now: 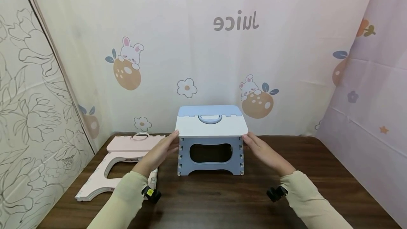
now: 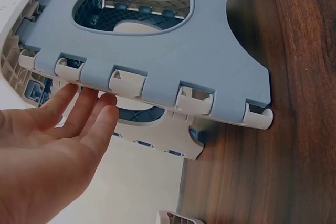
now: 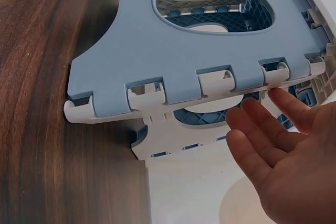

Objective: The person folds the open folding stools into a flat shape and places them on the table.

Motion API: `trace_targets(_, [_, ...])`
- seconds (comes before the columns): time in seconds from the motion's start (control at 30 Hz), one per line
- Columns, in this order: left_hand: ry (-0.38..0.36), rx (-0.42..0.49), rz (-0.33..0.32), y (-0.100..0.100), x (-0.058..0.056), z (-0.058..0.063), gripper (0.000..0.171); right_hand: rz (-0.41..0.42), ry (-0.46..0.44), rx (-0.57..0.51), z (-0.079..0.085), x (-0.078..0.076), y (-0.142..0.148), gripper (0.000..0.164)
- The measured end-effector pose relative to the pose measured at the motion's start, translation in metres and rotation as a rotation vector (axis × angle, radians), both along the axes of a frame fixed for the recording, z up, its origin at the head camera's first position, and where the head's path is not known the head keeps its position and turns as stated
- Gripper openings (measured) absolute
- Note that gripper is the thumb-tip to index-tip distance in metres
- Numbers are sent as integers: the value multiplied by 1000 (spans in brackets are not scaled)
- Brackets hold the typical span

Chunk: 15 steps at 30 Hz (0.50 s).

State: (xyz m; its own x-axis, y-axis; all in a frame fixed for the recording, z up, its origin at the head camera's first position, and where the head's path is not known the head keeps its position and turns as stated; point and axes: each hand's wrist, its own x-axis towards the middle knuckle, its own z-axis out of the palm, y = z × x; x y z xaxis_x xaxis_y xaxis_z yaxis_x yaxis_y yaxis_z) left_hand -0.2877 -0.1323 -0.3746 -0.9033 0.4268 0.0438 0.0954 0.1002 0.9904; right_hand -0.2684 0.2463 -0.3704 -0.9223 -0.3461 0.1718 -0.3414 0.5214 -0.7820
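Observation:
A blue and white folding step stool [image 1: 211, 140] stands unfolded on its legs at the back of the table. Its seat has a white front part, a blue rear part and a small carry handle [image 1: 210, 118]. At the stool's left side is my left hand [image 1: 160, 152], fingers loosely extended, with fingertips at the hinged side edge in the left wrist view. My right hand [image 1: 266, 154] mirrors it on the other side; in the right wrist view its relaxed fingers [image 3: 262, 129] lie by the hinge edge. Neither hand is curled round the stool.
A pink folding stool [image 1: 136, 144] lies folded flat on the dark wooden table [image 1: 216, 200], left of the blue one and partly behind my left arm. A printed curtain [image 1: 210, 59] hangs close behind the table's back edge. Another patterned curtain [image 1: 31, 116] borders the left side.

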Motion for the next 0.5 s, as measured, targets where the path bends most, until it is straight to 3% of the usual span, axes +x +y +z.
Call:
trace_targets(0.27, [6,-38,-61,-7,2,-7,73,-23,-38,71,-4,4,3,68])
trace_targets(0.5, [-6,-218,22,-12,7,-13,80,-53,-23,116,-13,2,2,61])
